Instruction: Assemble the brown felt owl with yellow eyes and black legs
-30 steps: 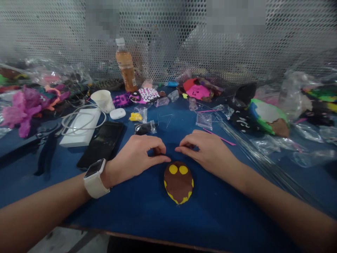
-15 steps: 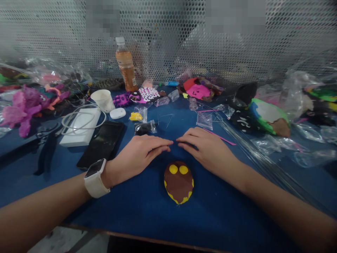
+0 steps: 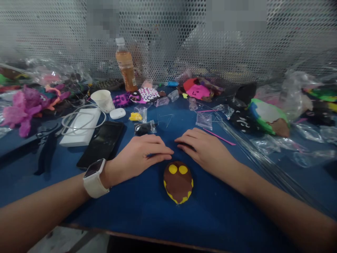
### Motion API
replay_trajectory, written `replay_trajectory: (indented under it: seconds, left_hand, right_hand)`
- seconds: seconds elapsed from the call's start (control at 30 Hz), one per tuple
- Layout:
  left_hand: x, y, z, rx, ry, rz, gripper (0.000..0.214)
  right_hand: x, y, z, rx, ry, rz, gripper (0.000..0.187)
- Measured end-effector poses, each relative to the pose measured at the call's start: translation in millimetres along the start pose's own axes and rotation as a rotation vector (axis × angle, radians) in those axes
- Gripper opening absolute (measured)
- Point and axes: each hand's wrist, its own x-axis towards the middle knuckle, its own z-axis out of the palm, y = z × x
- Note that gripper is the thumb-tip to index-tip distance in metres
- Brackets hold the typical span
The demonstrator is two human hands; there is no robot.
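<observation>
A brown clay oval [image 3: 178, 185] with two yellow discs near its top and a yellow scalloped border lies flat on the blue table, just below my hands. My left hand [image 3: 143, 153], with a white-strapped watch [image 3: 96, 178] on its wrist, is palm-down with fingers stretched toward the oval's upper left. I see nothing held in it. Opposite it, my right hand [image 3: 204, 147] rests palm-down, fingers loosely stretched and slightly curved, also holding nothing visible. A small gap separates the fingertips of both hands. Neither hand touches the oval.
On the left lie a phone [image 3: 101, 144], a white box [image 3: 81, 126] with a cable, and pliers [image 3: 44, 151]. A paper cup [image 3: 103, 101] and a drink bottle [image 3: 126, 66] stand behind. A pink stick [image 3: 219, 136], wires [image 3: 252, 160] and clay pieces lie right, before a perforated metal panel [image 3: 168, 42].
My left hand's fingertips have dropped slightly toward the oval, and its fingers have shifted. The right hand has barely moved. The oval lies in the same place.
</observation>
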Motion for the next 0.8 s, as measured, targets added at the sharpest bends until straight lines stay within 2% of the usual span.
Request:
replay_trajectory:
  seconds: [0.13,0.23,0.43,0.6,0.73,0.8]
  left_hand:
    - [-0.8,-1.4,3.3,-0.06,-0.074,0.079,0.019]
    - [-0.8,-0.2,4.4,-0.072,-0.084,0.105,0.02]
    - [1.2,6.0,0.3,-0.037,-0.047,0.03,0.007]
    - [0.6,7.5,1.4,-0.099,-0.041,-0.002,0.004]
    - [-0.4,5.8,4.5,-0.175,-0.069,0.08,0.016]
    - [-0.5,5.8,4.9,-0.174,-0.091,0.073,0.018]
  right_hand:
    - [-0.9,-0.1,-0.3,-0.012,-0.004,-0.004,0.019]
    - [-1.0,0.0,0.0,-0.015,-0.002,-0.001,0.018]
    - [-1.5,-0.1,0.4,-0.006,-0.002,0.008,0.018]
    - [-1.5,-0.7,-0.9,-0.006,-0.019,0.008,0.019]
    - [-0.7,-0.4,0.3,-0.006,-0.01,0.013,0.019]
    - [-0.7,-0.2,1.0,-0.008,-0.011,0.01,0.019]
